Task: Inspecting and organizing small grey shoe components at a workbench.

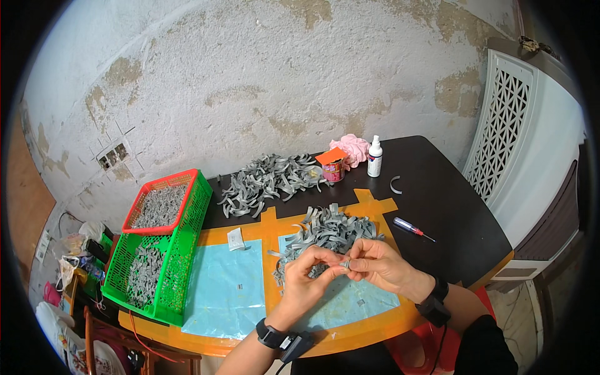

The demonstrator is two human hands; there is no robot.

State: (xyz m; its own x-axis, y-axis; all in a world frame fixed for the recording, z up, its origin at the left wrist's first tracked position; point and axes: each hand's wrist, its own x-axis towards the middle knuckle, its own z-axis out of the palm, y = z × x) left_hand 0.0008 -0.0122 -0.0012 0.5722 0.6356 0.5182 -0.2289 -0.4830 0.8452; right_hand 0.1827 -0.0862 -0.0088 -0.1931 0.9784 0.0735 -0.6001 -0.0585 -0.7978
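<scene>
My left hand [307, 275] and my right hand [377, 262] meet above the table's near edge, both pinching one small grey metal clip [344, 265] between the fingertips. Just behind the hands lies a heap of curved grey metal strips [328, 230] on a light blue sheet [226, 284]. A second, larger heap of the same strips [267, 181] lies farther back on the dark tabletop [437, 206]. Both wrists wear black bands.
A green basket [181, 262] holding grey parts stands at the left, a red basket [159, 206] nested on its far end. A red-handled screwdriver [411, 227], a white bottle [374, 156], an orange-lidded can [333, 165] and a pink cloth [351, 149] lie around. White lattice cabinet [506, 125] at right.
</scene>
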